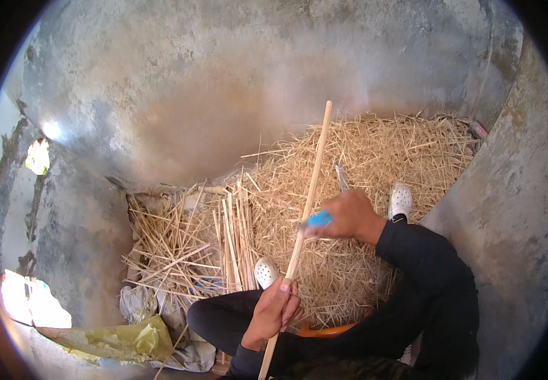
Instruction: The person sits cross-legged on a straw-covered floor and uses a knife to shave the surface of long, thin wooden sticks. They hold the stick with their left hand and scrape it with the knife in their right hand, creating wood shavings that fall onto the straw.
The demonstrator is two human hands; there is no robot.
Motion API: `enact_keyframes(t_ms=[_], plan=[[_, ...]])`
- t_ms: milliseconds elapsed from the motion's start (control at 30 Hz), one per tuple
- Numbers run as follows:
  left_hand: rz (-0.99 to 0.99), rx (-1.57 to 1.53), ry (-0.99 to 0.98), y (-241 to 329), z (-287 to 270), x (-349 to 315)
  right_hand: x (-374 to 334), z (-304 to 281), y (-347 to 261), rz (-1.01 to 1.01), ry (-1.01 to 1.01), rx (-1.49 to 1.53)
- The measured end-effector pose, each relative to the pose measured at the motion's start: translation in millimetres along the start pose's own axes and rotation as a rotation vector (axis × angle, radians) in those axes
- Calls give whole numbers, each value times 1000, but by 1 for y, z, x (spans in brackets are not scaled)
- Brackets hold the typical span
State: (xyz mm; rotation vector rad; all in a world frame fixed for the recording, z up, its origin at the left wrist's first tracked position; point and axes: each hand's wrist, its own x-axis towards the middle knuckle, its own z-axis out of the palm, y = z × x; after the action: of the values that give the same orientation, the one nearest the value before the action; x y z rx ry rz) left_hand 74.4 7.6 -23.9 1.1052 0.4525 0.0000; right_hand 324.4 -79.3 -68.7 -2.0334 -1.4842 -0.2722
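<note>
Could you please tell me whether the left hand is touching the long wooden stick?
Touching: the head view shows the left hand gripping the long wooden stick, thumb pressed on it and fingers curled around its lower part.

Stick [316, 171] passes through left hand [274, 313], tool [319, 219] in right hand [353, 215] farther along it, shavings heap [413, 149] beneath; loose sticks [176, 253] left of heap, wall [223, 76] behind both, sheet [131, 342] at near left, one shoe [400, 200] on heap.
</note>
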Motion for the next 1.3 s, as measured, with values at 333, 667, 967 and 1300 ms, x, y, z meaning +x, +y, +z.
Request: enact_keyframes(t_ms=[333,667,967,1300], plan=[[-84,-314,-57,-23,14,-35,28,-3,69,305,82,25],[-38,-143,90,-17,5,-39,-9,5,-37,-87,-158,89],[-52,-214,-19,-11,8,-29,7,-14,-5,-219,209,-22],[-63,-284,-6,-22,18,-47,23,-25,56,134,188,-107]])
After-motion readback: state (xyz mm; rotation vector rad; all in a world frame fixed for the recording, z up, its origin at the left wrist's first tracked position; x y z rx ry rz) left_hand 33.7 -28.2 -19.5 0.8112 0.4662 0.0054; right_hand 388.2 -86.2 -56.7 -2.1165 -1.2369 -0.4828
